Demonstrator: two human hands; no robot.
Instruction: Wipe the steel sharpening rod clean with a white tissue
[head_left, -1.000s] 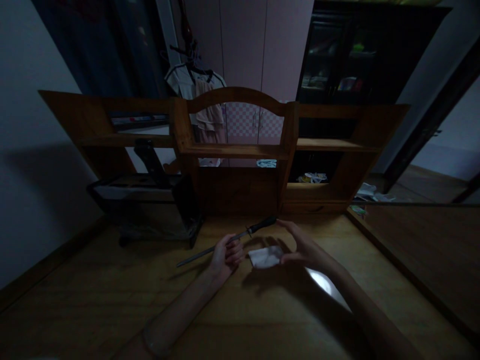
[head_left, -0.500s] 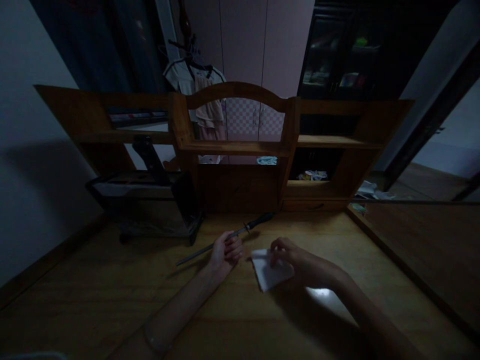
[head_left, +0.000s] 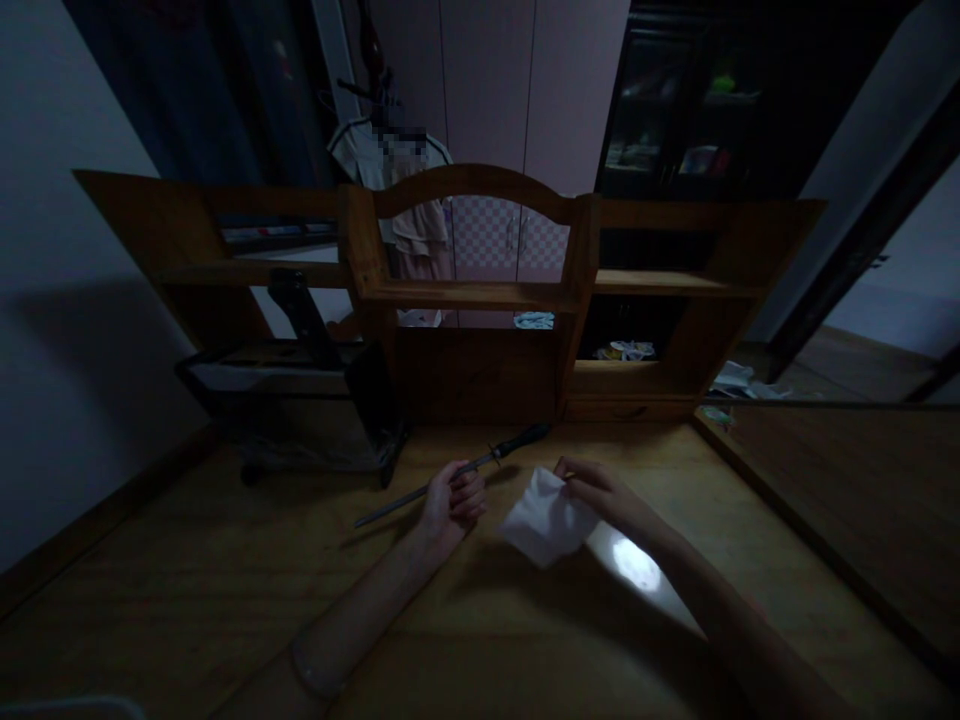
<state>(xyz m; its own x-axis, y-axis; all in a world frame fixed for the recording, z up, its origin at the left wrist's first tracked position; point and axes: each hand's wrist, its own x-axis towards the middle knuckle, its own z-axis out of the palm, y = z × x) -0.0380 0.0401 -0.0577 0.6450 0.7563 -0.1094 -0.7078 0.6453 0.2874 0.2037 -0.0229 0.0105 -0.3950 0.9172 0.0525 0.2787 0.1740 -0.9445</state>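
Note:
My left hand [head_left: 451, 502] is closed round the middle of a long thin steel rod with a black handle [head_left: 465, 466]. The rod's tip points down-left and its handle points up-right toward the shelf unit. My right hand [head_left: 600, 494] pinches the top edge of a white tissue [head_left: 545, 520], which hangs lifted just above the wooden desk [head_left: 225, 590]. The two hands are a short distance apart, with the tissue between them.
A wooden shelf unit [head_left: 480, 290] stands along the desk's back edge. A dark stand or rack [head_left: 300, 390] sits at the back left. A bright light spot [head_left: 634, 565] lies on the desk by my right wrist. Clothes hang behind the shelf, and a dark cabinet stands further back.
My right hand has gone from pressing the tissue flat on the desk to pinching it and lifting it. My left hand and the rod have barely moved.

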